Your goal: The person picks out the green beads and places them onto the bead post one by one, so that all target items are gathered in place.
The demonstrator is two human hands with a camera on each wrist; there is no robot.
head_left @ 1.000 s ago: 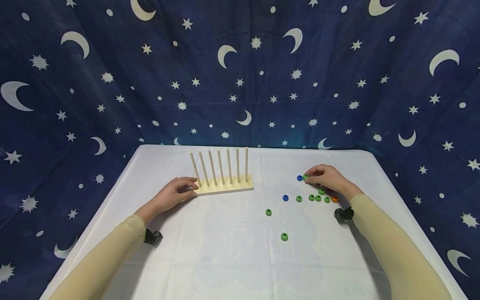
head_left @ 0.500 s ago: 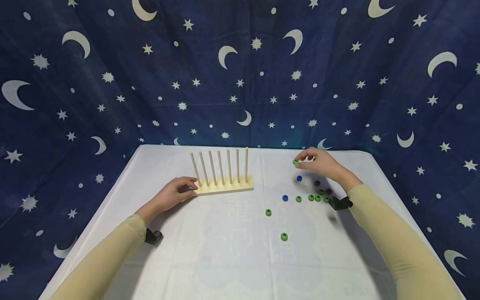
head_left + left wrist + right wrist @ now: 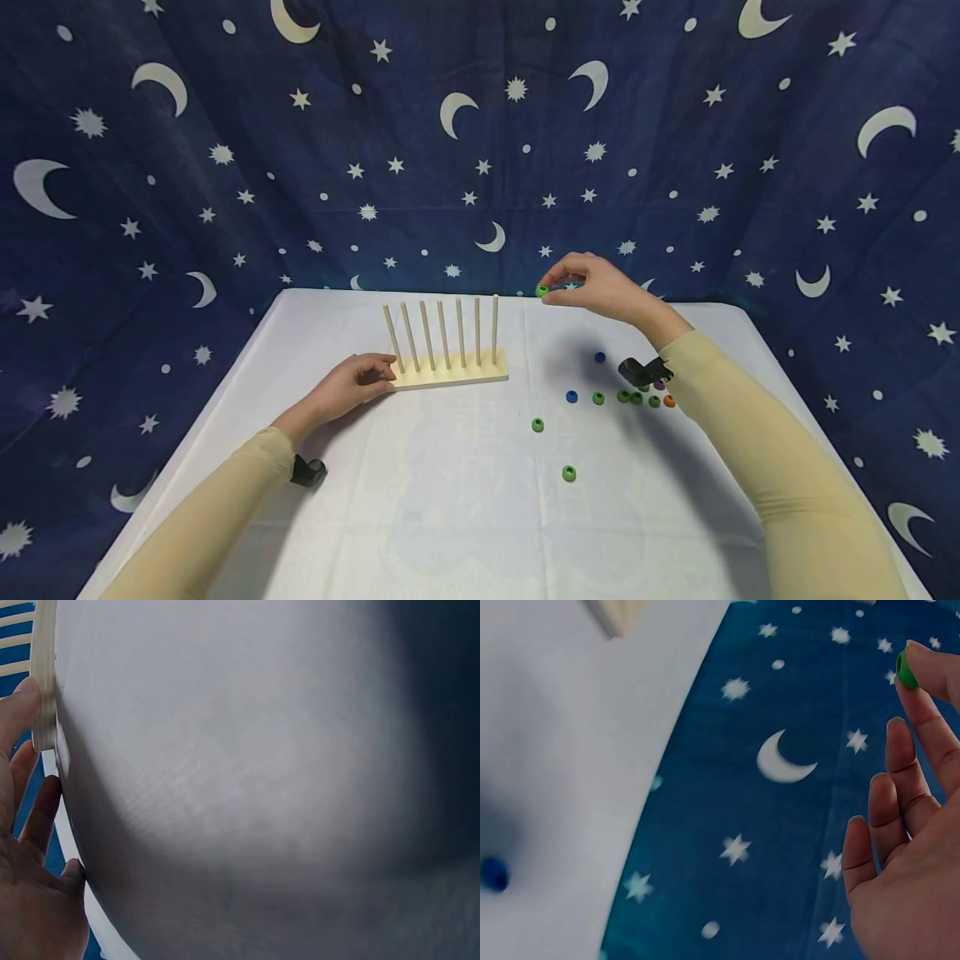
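Note:
A pale wooden rack (image 3: 450, 375) with several upright bare pegs stands on the left half of the white table. My left hand (image 3: 345, 389) holds the left end of its base; in the left wrist view the thumb (image 3: 22, 705) lies against the base (image 3: 45, 667). Raised above the table's far edge, my right hand (image 3: 600, 290) pinches a green bead (image 3: 542, 291) between thumb and forefinger. In the right wrist view this bead (image 3: 906, 671) shows its hole, and the other fingers are spread apart from it.
Several green beads (image 3: 597, 398) lie at the right, with two blue beads (image 3: 572, 397), an orange bead (image 3: 669, 401) and a purple bead (image 3: 659, 384). The right wrist camera partly covers this group. Two green beads (image 3: 569, 473) lie nearer. A dark starry cloth (image 3: 480, 167) hangs behind.
My right hand has lifted the green bead from beside the far blue one and carried it up and left toward the rack. The left hand and the rack stay put.

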